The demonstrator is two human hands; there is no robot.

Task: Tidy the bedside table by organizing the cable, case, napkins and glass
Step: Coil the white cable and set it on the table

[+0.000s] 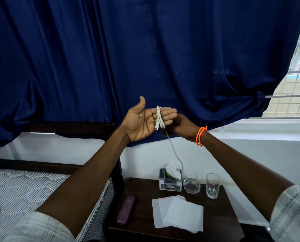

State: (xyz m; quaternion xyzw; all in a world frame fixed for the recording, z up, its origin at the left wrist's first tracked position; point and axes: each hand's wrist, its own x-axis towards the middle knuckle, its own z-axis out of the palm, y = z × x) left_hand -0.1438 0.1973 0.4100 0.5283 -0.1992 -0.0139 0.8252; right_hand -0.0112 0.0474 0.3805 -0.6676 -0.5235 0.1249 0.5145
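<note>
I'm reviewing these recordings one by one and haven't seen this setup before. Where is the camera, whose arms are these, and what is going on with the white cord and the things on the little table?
There is no machine here. One wide-angle camera sits on a person's head and looks forward and down, so the two arms reaching into the picture are that person's own.

The left hand is held open, palm up, with a white cable looped round its fingers. The right hand, with an orange bracelet on its wrist, appears to hold the cable just below the loops; its loose end hangs down towards the table.

On the dark bedside table lie a purple case, flat white napkins, a tissue box, a glass ashtray and an upright drinking glass. A bed is to the left and a blue curtain hangs behind.
</note>
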